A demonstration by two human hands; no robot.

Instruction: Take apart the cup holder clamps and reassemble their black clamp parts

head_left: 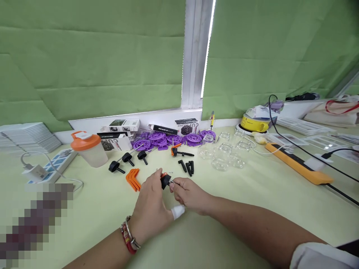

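Observation:
Just ahead of me, a black knob-like part (165,181) with a metal rod is between my hands, and a bit of orange shows at its top. My left hand (151,203) has its fingers around the left side of the part; its thumb, in a white finger cover (177,212), stretches away to the right. With thumb and fingers my right hand (189,194) pinches the rod. Orange bent pieces (133,179) lie left of my left hand. Beyond the hands are short black handles (187,167) and a black part with an orange piece fitted (181,152).
Black knobs with rods (128,158) lie left, near a shaker bottle (89,149). Purple wheel-shaped pieces (157,140) and boxes (119,143) line the back. Clear rings (224,149) stand right of centre. Power strips (298,164) and cables are at the sides.

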